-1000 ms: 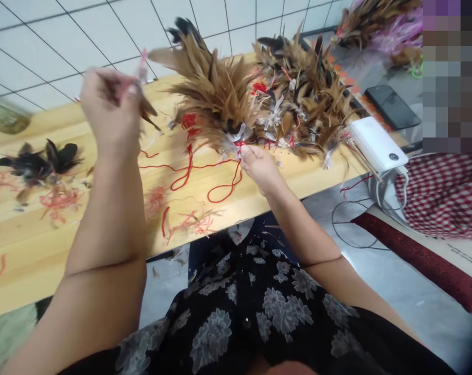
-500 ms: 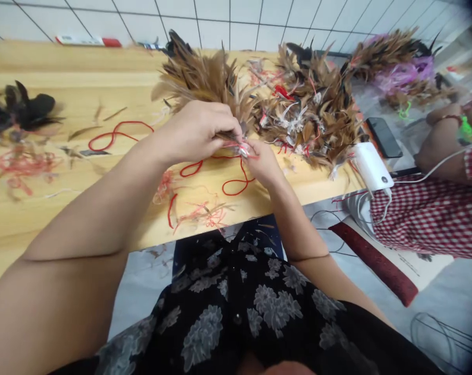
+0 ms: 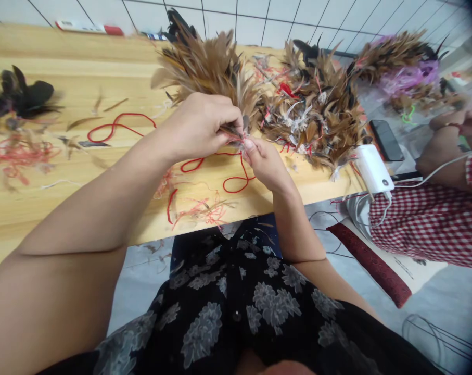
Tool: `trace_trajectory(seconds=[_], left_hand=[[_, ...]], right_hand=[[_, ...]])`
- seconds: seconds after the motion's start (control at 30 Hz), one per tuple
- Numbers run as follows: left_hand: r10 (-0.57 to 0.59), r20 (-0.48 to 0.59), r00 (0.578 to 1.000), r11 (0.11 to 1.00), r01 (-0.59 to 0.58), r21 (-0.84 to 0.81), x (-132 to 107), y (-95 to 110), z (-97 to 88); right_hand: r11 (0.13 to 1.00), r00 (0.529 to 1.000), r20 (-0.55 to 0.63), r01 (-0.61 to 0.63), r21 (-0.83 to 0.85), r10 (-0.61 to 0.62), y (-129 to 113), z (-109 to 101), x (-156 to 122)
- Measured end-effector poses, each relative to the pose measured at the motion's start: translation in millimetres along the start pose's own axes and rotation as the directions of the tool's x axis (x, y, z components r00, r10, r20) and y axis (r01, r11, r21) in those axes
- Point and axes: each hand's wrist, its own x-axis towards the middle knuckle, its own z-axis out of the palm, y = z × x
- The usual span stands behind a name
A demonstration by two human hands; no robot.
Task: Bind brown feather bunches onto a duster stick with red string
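My left hand [image 3: 206,125] is closed, its fingertips pinching a small feather bundle [image 3: 231,130] whose base is wrapped in pinkish-red string. Against the base presses the thumb of my right hand [image 3: 267,162], with the fingers curled around it. Exactly how the string runs between the fingertips is hidden. Below both hands a red cord [image 3: 236,187] lies looped on the table. Right behind them fans a large bunch of brown feathers [image 3: 208,62] with black ones at its far end.
A heap of tied brown feather bundles [image 3: 317,114] covers the right side of the wooden table [image 3: 83,208]. Beyond it are a white power bank [image 3: 374,167], a phone [image 3: 386,139] and a co-worker's hands [image 3: 446,135]. Black feathers [image 3: 28,94] and string scraps [image 3: 21,153] lie left.
My right hand has turned, and its thumb now lies on top of the bundle's base. My left hand keeps its pinch. The whole view has shifted slightly.
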Motion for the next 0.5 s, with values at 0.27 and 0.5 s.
trace_trajectory(seconds=[0.27,0.5], left_hand=[[0.006,-0.036,0.999,0.997,-0.009,-0.072,-5,6,-6.2],[-0.031,-0.048,0.998,0.995,0.036,0.097,-7,17,-9.6]], right_hand=[[0.998,1.000,0.025,-0.017,-0.058,0.018,-9,2,-2],[0.970,0.998,-0.054,0.000,-0.243,-0.014,-10,6,-4]])
